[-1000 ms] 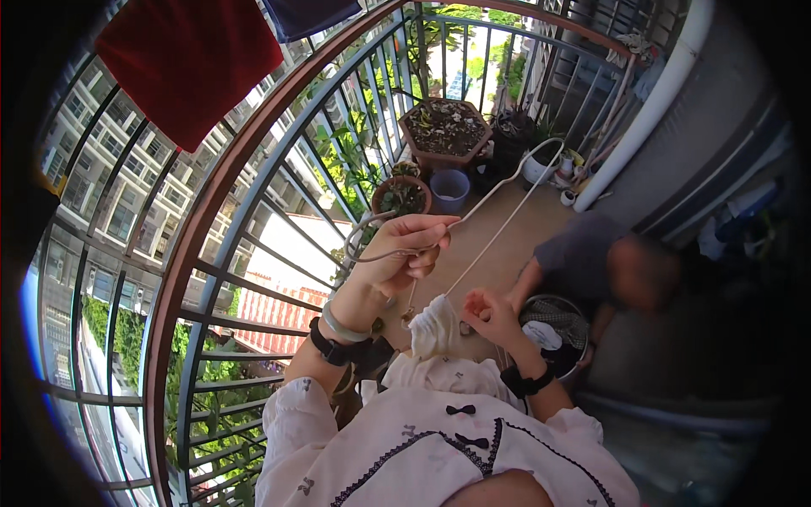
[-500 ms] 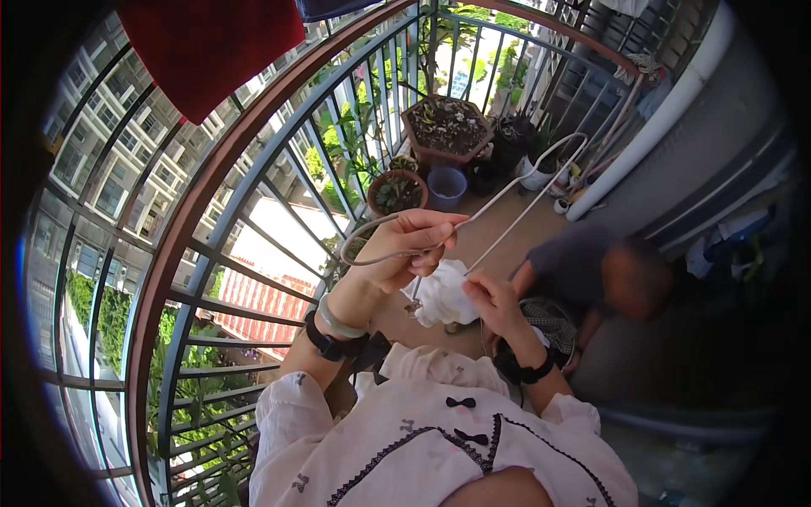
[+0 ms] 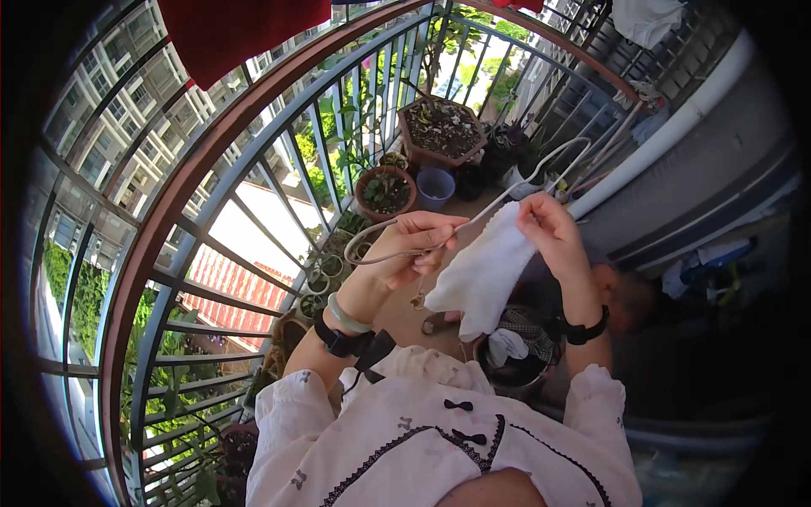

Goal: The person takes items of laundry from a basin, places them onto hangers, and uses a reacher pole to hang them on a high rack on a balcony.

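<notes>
My left hand point(image 3: 407, 252) is closed around a pale wire clothes hanger point(image 3: 382, 256). The hanger's curved end loops back past my left wrist, and its long, narrow loop reaches out toward the far right. Raised beside it, my right hand point(image 3: 553, 237) pinches the top edge of a soft white cloth point(image 3: 483, 275). The cloth hangs down and to the left, its lower edge forming two uneven points. It overlaps part of the hanger's wire, and I cannot tell whether they touch.
Below my right arm stands a dark bucket point(image 3: 513, 370) holding a white item and dark checked fabric. Behind that arm a person point(image 3: 621, 291) is partly hidden. A railing point(image 3: 274, 182) curves along the left. Flowerpots point(image 3: 384, 194) stand ahead; a red cloth point(image 3: 241, 34) hangs above.
My right hand has risen up and to the right, bringing the white cloth up from below and spreading it out. My left hand stays nearly in place with the hanger. The bucket shows more clearly.
</notes>
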Demonstrator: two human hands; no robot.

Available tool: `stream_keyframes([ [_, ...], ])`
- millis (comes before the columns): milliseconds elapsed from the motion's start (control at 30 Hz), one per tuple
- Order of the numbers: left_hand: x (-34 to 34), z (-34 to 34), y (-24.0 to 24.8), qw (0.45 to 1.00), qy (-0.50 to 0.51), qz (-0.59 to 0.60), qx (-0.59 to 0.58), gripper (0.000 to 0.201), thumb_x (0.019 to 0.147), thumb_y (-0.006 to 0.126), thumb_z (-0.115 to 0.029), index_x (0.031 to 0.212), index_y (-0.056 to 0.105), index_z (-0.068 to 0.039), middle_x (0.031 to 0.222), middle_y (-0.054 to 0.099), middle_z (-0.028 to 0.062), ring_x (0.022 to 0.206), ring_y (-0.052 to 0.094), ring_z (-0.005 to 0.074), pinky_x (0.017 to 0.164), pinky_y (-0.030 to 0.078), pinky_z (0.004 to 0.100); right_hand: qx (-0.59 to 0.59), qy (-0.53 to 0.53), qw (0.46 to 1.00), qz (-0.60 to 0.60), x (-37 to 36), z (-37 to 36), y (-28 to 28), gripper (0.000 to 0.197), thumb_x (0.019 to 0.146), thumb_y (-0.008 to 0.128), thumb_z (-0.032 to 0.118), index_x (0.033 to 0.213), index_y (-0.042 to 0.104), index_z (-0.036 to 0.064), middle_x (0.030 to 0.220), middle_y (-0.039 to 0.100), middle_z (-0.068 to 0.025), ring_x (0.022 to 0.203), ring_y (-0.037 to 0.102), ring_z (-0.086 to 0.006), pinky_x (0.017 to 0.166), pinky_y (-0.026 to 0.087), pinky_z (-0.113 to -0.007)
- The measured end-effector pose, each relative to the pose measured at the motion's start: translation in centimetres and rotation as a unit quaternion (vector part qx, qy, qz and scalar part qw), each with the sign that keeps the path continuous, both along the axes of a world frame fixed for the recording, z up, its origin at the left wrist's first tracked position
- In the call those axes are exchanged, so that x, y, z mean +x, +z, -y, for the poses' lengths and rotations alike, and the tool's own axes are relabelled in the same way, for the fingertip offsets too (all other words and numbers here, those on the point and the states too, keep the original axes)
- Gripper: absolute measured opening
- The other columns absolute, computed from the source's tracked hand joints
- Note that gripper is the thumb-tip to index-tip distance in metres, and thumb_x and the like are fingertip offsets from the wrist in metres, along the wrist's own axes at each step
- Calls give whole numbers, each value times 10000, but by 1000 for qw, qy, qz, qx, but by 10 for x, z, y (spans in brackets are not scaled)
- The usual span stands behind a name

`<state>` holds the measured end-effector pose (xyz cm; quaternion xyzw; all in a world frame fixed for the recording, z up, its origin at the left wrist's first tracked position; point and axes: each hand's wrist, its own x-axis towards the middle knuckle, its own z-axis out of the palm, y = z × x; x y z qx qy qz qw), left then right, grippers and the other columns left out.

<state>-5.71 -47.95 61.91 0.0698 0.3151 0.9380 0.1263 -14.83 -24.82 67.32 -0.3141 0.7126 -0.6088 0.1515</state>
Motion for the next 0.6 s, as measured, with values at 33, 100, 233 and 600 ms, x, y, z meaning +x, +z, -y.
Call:
stream_keyframes([
  [33, -1, 1, -2, 1000, -3, -2, -2, 284, 888, 549, -58, 1152, 569, 45, 796, 594, 46, 460, 331, 39, 402, 231, 184, -76, -42, 996, -11, -1, -1, 3, 76, 869, 525, -8, 916, 529, 52, 867, 514, 34, 805, 478, -47, 725, 382, -188],
  [100, -2, 1, -5, 1000, -4, -15, 21, 287, 889, 553, -67, 1152, 569, 45, 795, 597, 49, 460, 332, 39, 403, 230, 183, -162, -34, 986, 14, -4, -2, 4, 109, 841, 532, -47, 888, 534, 51, 856, 524, 24, 798, 491, -52, 745, 395, -198],
  [233, -6, -2, -9, 1000, -15, -1, 4, 262, 884, 566, -86, 1116, 596, 31, 776, 592, 54, 458, 331, 40, 396, 220, 181, -50, -44, 998, 7, -9, -2, 4, 140, 800, 581, -51, 843, 521, 68, 878, 532, 6, 851, 504, -74, 791, 396, -217],
  [600, -17, -7, -2, 998, -18, 32, -53, 248, 891, 552, -62, 1113, 592, 40, 789, 579, 14, 482, 326, 27, 410, 211, 185, -50, -113, 988, -94, -29, -23, -5, 148, 801, 629, -11, 807, 509, 75, 774, 482, 64, 687, 412, -11, 601, 323, -168],
])
